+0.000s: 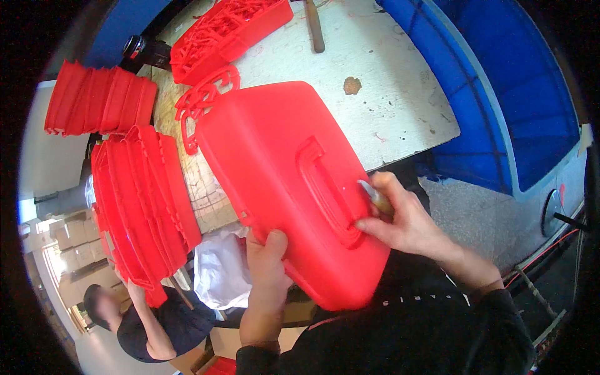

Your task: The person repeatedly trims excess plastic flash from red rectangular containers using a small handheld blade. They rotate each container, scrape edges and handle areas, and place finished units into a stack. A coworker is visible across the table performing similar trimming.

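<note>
A large red plastic case shell [269, 144] with a recessed handle shape lies tilted in front of me, over the near edge of the worktable. My left hand [267, 265] grips its lower left edge, thumb on top. The fingers beneath are partly hidden. In my right hand [412, 219] is a short knife [381, 200] with a yellowish handle and a small metal blade. The blade is close to the shell's right side, beside the handle recess. My right thumb rests against the shell near the lower end of that recess.
Stacked red shells [140, 194] stand at left, with another stack [100, 100] behind. A red bin [240, 37] of plastic offcuts and a wooden-handled tool [314, 28] lie on the pale worktable [400, 94]. Blue tubs [475, 112] stand right. A co-worker [165, 331] is at lower left.
</note>
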A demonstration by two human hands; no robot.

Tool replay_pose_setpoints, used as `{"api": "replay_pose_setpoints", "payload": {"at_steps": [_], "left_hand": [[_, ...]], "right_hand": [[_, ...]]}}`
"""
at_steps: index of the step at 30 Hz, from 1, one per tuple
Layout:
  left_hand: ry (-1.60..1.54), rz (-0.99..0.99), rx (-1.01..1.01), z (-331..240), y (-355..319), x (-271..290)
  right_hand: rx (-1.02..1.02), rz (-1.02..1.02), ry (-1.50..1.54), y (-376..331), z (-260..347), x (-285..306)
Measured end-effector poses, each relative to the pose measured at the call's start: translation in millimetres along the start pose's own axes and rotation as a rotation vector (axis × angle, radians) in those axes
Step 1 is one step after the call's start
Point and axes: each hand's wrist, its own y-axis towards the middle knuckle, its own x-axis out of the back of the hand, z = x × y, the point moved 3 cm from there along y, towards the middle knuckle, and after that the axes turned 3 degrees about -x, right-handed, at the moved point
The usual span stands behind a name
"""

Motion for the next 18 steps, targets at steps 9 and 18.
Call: {"api": "replay_pose_setpoints", "payload": {"at_steps": [9,18], "left_hand": [[-0.230,-0.002,-0.024,15,13,67],[0.046,0.021,-0.427,-96,-16,68]], "right_hand": [[0.011,-0.215,0.195,-8,-38,27],[0.110,-0.304,0.141,33,-33,61]]}}
